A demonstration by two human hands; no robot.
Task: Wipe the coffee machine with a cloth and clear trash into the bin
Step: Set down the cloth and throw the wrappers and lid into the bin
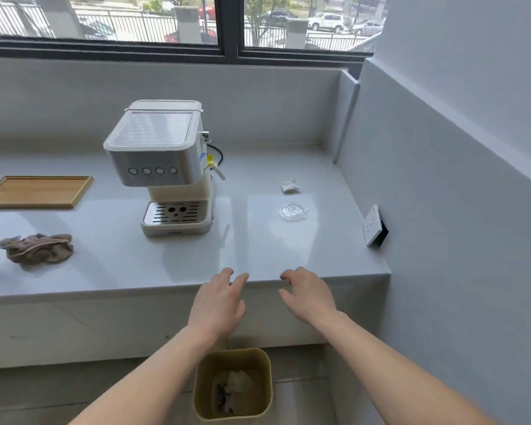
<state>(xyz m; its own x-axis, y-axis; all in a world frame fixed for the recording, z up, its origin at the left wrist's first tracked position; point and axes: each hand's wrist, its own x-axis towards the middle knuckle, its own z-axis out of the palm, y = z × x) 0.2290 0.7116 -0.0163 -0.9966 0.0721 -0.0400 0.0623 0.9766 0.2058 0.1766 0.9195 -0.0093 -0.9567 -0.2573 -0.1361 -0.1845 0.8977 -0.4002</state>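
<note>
left hand (219, 297) | right hand (308, 294) | both empty, fingers spread, lower centre | crumpled brown cloth (37, 248) lower left, unreached | beige plastic bin (233, 384) below counter edge, placed to catch trash

A shallow wooden tray (35, 191) lies flat on the pale bench (120, 265) at the left of the frame. A white wall socket (372, 225) sits on the grey wall at right, just above the bench's corner. Along the top runs a dark-framed window (227, 41) (railings and parked cars beyond).
</note>
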